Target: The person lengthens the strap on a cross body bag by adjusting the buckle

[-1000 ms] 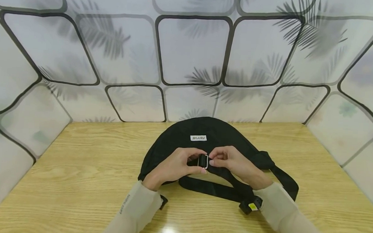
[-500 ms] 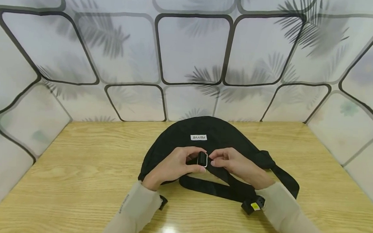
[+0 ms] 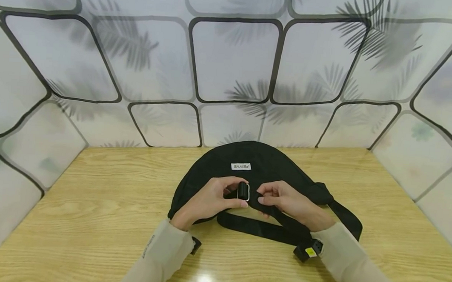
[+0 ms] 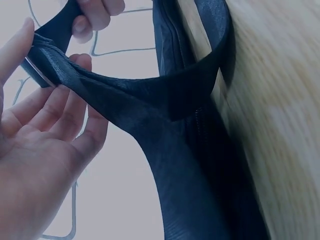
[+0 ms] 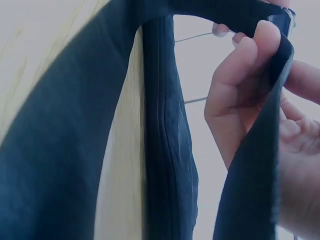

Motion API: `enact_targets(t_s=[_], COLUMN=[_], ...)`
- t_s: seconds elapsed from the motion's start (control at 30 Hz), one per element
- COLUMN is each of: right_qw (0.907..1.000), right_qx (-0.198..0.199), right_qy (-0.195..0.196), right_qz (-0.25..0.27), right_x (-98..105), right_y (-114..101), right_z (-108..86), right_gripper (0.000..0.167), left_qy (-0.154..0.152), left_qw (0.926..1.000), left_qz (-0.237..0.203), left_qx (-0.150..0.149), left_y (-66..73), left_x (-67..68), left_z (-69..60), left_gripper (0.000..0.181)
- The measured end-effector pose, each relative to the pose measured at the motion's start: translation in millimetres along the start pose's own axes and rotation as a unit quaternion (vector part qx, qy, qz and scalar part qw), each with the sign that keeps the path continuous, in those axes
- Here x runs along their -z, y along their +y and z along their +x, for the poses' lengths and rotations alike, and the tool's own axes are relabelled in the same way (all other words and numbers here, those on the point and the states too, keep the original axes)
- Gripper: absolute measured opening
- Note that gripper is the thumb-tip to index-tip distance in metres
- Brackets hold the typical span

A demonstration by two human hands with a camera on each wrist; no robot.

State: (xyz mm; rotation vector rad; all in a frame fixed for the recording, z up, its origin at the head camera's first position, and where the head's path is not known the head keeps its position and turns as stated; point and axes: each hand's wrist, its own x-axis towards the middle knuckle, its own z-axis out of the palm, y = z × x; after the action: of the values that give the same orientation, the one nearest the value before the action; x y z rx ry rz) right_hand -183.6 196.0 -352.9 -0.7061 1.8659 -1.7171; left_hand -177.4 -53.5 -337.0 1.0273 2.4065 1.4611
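Observation:
A black half-moon bag (image 3: 278, 165) with a white label lies on the table, its curved edge toward the back wall. Over its near side, my left hand (image 3: 205, 197) pinches a rectangular metal strap slider (image 3: 243, 191) between thumb and fingers, with black webbing looped through it. Just to the right, my right hand (image 3: 289, 206) pinches the black strap (image 3: 259, 200) beside the slider, a small gap between the hands. In the left wrist view, the strap (image 4: 125, 95) runs from the slider back to the bag. The right wrist view has the strap (image 5: 260, 155) hanging past the right fingers.
The wood-grain table (image 3: 104, 202) extends around the bag. A lower strap loop (image 3: 252, 227) lies in front of the bag. A small black device with a yellow mark (image 3: 307, 251) sits at the right wrist. Patterned fabric walls (image 3: 234, 60) enclose the back and sides.
My right hand has shifted slightly right and down with the strap, while the left hand and slider have eased left. The gap between the hands has widened. The bag stays put.

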Motion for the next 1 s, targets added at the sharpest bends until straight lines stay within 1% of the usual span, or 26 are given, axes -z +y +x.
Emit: enact_targets(t_s=[0.13, 0.2, 0.33, 0.47, 0.63, 0.83, 1.0], right_qw=[0.9998, 0.9995, 0.9992, 0.9990, 0.9996, 0.9991, 0.9994], right_qx=[0.003, 0.000, 0.000, -0.005, -0.019, -0.037, -0.024], right_qy=[0.005, 0.009, 0.014, 0.012, -0.002, -0.016, -0.012], right_qz=[0.019, 0.029, 0.038, 0.042, 0.019, -0.009, -0.022], right_x=[-4.0, -6.2, -9.8, -11.5, -6.6, 3.1, 4.3], right_y=[-0.6, -1.5, -3.5, -5.5, -5.6, -1.4, -0.3], right_z=[4.5, 6.8, 10.1, 10.2, 5.5, -4.4, -6.2], right_gripper=[0.011, 0.010, 0.012, 0.013, 0.014, 0.021, 0.021], left_qy=[0.002, -0.002, -0.012, -0.016, -0.019, -0.009, -0.011], left_qw=[0.9999, 0.9998, 0.9994, 0.9991, 0.9995, 0.9999, 0.9998], left_qz=[-0.006, -0.014, -0.031, -0.037, -0.025, -0.012, -0.018], left_qx=[0.010, 0.012, 0.012, 0.011, 0.001, 0.006, 0.004], left_y=[1.2, 1.0, 0.9, 1.0, -1.0, -1.6, -1.6], left_x=[-1.5, -2.7, -5.1, -5.9, -5.8, -3.1, -3.3], left_z=[0.3, 0.6, 0.6, 0.1, 0.4, -0.7, -0.7], left_gripper=[0.044, 0.043, 0.040, 0.039, 0.039, 0.042, 0.040])
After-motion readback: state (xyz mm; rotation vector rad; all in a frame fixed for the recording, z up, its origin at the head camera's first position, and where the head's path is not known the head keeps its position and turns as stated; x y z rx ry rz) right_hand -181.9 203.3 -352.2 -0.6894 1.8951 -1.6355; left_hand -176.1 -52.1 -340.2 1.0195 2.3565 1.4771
